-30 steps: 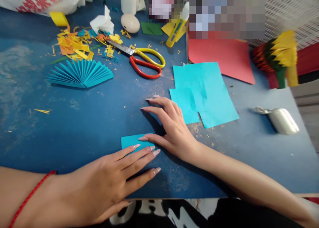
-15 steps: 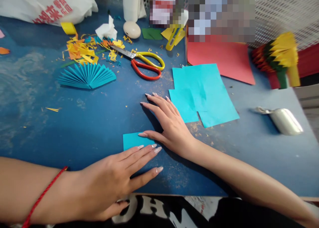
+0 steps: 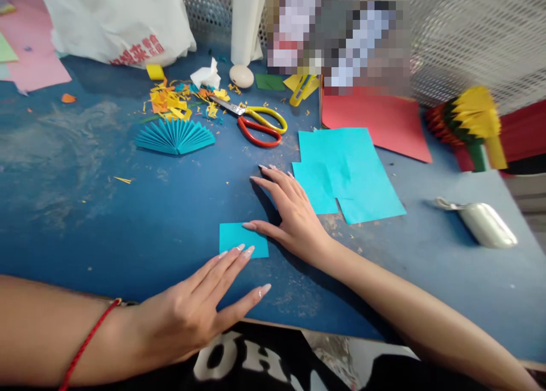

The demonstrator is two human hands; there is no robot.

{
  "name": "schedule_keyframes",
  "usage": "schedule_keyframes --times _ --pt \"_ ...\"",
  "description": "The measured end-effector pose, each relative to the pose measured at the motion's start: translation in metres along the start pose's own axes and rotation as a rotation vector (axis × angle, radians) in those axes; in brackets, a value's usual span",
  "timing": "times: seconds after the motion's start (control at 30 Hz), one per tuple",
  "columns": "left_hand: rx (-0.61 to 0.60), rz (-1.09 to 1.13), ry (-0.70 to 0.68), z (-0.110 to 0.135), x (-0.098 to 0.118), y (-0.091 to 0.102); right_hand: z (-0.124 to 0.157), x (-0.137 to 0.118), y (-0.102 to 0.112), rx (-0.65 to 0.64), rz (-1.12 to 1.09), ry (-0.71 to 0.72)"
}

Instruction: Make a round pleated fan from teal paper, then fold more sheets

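The left hand [image 3: 183, 314] has slid back a little, so more of the small turquoise slip [image 3: 236, 239] shows, and its fingertips rest lightly on the slip's near edge. The right hand [image 3: 294, 223] lies open, thumb tip at the slip's far end; neither hand clenches or grips. The slip sits on the bench [image 3: 85, 254] — beyond it, what look like two turquoise sheets [image 3: 367, 194], one red sheet [image 3: 375, 123], one pair of scissors [image 3: 256, 126] and one pleated fan [image 3: 174, 138].

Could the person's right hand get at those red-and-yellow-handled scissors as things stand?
Probably yes. The right hand lies just below the red-and-yellow-handled scissors, with only a stretch of blue tabletop between them, so a short forward reach looks enough.
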State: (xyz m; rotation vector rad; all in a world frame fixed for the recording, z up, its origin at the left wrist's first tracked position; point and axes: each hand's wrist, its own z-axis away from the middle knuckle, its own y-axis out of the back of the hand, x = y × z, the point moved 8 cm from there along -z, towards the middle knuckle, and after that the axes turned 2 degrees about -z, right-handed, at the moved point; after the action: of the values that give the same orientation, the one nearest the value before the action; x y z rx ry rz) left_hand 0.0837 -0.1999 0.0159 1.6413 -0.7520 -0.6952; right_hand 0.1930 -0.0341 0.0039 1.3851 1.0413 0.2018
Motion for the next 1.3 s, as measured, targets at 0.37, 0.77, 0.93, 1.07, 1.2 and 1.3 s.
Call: schedule_keyframes --times 0.37,0.77,0.93,1.07,1.2,1.3 --pt "0.057 -0.111 0.134 0.029 -0.003 0.004 0.043 -0.080 0.016 0.167 0.342 0.856" --pt "0.308 0.221 0.138 -0.010 -0.073 0.034 0.031 -0.097 0.026 0.115 0.460 0.770" --pt "0.335 0.559 0.349 -0.045 -0.122 0.024 0.021 -0.065 0.049 0.289 -0.093 0.499" --pt "0.344 0.790 0.330 -0.077 -0.130 0.015 0.016 -0.035 0.047 0.305 -0.577 0.256" --pt "0.229 0.941 0.207 -0.100 -0.127 0.004 0.012 -0.013 0.035 0.256 -0.797 0.039" --pt "0.200 0.946 0.158 -0.101 -0.127 -0.001 0.009 -0.010 0.023 0.156 -0.887 -0.018"
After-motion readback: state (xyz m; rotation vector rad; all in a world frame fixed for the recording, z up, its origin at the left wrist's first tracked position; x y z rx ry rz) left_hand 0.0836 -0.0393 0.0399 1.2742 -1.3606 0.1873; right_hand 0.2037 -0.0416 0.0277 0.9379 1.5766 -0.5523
